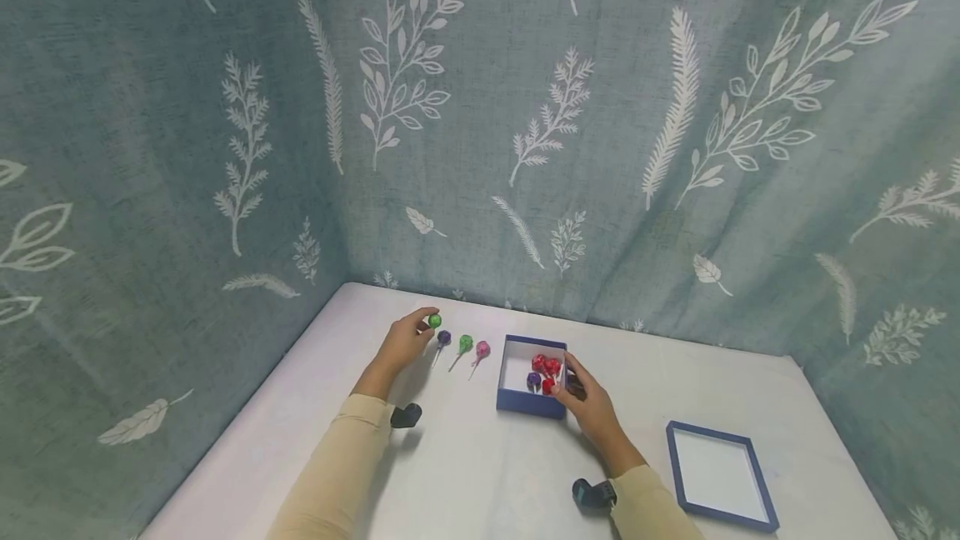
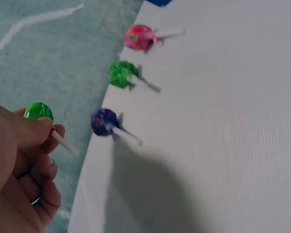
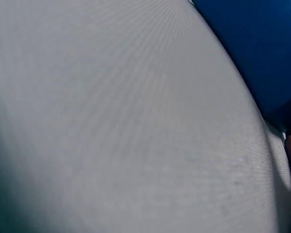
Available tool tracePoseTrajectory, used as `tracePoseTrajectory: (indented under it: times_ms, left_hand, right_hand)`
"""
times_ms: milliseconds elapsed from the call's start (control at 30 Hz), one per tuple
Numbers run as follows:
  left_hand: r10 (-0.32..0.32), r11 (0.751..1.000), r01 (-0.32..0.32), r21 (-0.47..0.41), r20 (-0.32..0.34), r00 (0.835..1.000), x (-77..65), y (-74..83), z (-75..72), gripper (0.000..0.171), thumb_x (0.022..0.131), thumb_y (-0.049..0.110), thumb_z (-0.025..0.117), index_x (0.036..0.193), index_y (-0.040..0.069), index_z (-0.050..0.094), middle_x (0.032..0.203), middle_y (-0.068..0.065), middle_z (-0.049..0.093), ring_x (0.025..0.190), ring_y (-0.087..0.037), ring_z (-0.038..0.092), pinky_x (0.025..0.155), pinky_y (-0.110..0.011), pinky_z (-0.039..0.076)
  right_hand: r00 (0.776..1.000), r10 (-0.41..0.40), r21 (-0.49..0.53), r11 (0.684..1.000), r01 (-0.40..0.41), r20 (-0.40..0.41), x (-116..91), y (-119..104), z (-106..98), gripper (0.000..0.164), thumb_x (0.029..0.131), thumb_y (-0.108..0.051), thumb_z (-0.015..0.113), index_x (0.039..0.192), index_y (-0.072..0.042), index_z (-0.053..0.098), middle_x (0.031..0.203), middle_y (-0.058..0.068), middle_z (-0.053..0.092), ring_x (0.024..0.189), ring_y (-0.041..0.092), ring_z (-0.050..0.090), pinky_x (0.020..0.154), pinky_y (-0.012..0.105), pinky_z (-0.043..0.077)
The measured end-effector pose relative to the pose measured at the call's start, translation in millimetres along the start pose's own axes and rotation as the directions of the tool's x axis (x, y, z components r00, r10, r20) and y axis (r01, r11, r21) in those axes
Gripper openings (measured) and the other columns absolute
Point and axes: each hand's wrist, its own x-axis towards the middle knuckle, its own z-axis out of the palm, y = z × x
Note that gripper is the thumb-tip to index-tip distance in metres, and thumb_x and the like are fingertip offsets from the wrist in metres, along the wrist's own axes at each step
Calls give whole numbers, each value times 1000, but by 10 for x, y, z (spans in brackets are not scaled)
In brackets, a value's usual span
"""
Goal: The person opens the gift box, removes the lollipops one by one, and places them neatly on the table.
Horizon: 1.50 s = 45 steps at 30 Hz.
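My left hand (image 1: 403, 346) pinches a green-wrapped lollipop (image 2: 39, 110) by its head, between thumb and fingers, with the white stick pointing away. Beside it on the table lie a purple lollipop (image 1: 444, 338), another green one (image 1: 466, 343) and a pink one (image 1: 483, 349), set in a row. To their right stands an open blue box (image 1: 531, 402) with several red lollipops (image 1: 539, 363) and a purple lollipop (image 1: 533, 379) inside. My right hand (image 1: 594, 413) grips the box's right side, fingers at the rim and thumb near the front corner. The right wrist view shows mostly tabletop.
A blue-edged box lid (image 1: 672, 461), white inside, lies on the white table (image 1: 465, 473) at the right. A leaf-patterned curtain (image 1: 480, 215) hangs behind the table and along its left side.
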Motion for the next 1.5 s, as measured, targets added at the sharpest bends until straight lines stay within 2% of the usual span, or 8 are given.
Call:
tracePoseTrajectory:
  times_ms: [267,500,733,1100,1267,1500]
  left_hand:
    - [-39,999,38,23,49,998,49,-138,31,42,94,9,62,135,11,56,102,-14,66,87,-26,61,73,-40,50]
    - [-120,992,115,59,87,989,83,-155,37,43,95,7,55,138,9,53,109,-18,63,101,-33,58,90,-50,44]
    - [-107,990,94,102,123,987,118,-243,115,42,95,8,55,136,7,54,102,-15,65,97,-32,60,89,-50,45]
    - [-97,989,83,119,113,989,157,-323,125,45,92,3,55,137,6,54,114,-21,63,112,-39,57,98,-54,40]
    - [-84,988,70,138,103,991,166,-325,93,44,91,1,56,135,4,55,119,-23,62,116,-41,55,101,-53,38]
    - [-123,982,103,161,125,984,172,-269,75,46,91,2,56,137,4,53,119,-23,61,115,-40,55,101,-53,38]
  right_hand:
    - [1000,-11,-5,1000,11,-4,-23,-8,-37,70,92,-35,67,152,-20,34,148,14,43,126,36,49,100,50,40]
    - [1000,-12,-13,1000,12,-12,5,6,-64,69,92,-36,66,152,-22,35,148,14,43,126,37,50,100,51,40]
    - [1000,1,4,1000,-1,-2,-13,32,-70,71,91,-37,68,152,-21,36,147,14,44,124,36,51,100,51,41]
    - [1000,3,0,1000,-3,0,-30,7,-62,70,91,-37,67,152,-22,36,149,11,42,126,35,50,101,52,39]
    - [1000,6,0,1000,-6,2,4,6,-38,71,90,-39,67,152,-24,35,148,12,43,125,36,51,100,53,40]
    - [1000,9,9,1000,-9,3,5,1,-43,71,90,-39,67,152,-23,36,145,16,46,122,36,53,99,53,41]
